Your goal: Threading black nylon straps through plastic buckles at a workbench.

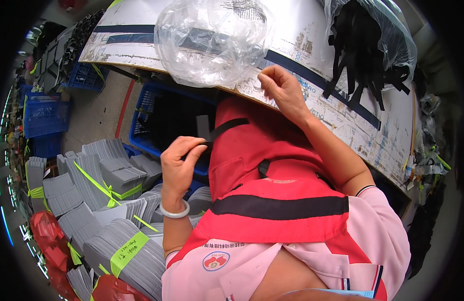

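Note:
Low at the left of my lap, my left hand (pixel 177 161) is closed in a pinch. A narrow black strip (pixel 231 125) runs from its fingertips across my red apron (pixel 232 173). Just above those fingertips stands a small grey strip (pixel 203 127); whether it is joined to the black one I cannot tell. My right hand (pixel 284 90) is raised over the table's near edge with its fingers curled in. Anything between its fingertips is too small to make out. It is close to a clear plastic bag (pixel 207 50), without visibly holding it.
The worn white table (pixel 392 145) slants across the front. Another clear bag with black strips (pixel 357 50) lies at its far right. Under the near edge stands a blue basket (pixel 139 123). Bundled grey sheets (pixel 126 251) and red bags (pixel 49 236) crowd my left.

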Demonstrator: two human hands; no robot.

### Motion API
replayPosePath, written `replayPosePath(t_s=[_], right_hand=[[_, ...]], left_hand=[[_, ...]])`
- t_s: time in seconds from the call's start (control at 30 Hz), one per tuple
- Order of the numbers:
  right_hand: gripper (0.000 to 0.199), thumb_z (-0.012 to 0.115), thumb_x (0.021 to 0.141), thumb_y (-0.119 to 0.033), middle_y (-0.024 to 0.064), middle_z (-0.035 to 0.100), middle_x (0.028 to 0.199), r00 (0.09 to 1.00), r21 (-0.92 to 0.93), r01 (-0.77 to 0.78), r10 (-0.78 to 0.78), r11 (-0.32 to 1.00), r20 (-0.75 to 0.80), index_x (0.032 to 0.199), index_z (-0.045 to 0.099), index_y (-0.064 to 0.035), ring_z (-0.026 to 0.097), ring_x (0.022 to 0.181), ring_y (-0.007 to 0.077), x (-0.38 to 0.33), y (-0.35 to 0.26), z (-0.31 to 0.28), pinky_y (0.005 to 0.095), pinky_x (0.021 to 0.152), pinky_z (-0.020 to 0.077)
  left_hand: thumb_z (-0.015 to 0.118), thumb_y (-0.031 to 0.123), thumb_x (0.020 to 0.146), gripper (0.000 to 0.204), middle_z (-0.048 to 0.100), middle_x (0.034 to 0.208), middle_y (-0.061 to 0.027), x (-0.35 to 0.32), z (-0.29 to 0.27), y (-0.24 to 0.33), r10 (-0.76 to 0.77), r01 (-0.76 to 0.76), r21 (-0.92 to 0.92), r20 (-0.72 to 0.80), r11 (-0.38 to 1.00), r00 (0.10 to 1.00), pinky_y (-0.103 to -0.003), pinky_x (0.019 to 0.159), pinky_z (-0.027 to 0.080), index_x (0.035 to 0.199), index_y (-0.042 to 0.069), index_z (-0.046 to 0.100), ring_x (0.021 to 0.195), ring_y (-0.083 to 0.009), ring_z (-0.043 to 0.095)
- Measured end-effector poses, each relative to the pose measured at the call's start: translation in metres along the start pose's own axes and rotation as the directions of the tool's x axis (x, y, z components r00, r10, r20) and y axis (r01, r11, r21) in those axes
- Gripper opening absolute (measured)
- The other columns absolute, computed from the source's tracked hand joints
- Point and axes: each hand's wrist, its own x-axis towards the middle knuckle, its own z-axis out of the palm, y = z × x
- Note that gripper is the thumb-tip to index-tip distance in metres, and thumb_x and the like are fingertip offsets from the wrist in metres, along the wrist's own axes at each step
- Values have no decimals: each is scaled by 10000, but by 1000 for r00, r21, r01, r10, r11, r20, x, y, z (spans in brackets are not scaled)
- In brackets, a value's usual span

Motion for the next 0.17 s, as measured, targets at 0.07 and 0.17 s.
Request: replayPosePath(t_s=[0.07, 0.17], right_hand=[[585, 731, 844, -364, 142, 581, 1138, 843, -631, 340, -524, 697, -125, 1275, 507, -39, 586, 1018, 240, 42, -8, -19, 358, 862, 470], [904, 722, 782, -559, 124, 392, 1411, 744, -820, 231, -638, 524, -198, 1468, 294, -156, 468, 1253, 355, 104, -7, -33, 515, 1052, 349]], left_hand=[[752, 128, 802, 503, 544, 1225, -134, 11, -22, -9, -12, 49, 210, -173, 977, 985, -342, 912, 448, 1258, 40, 557, 1095, -239, 552], [753, 307, 836, 887, 279, 1514, -98, 65, -38, -37, -80, 103, 42, -362, 994, 929, -404, 1040, 395, 1511, 140, 203, 1311, -336, 420]])
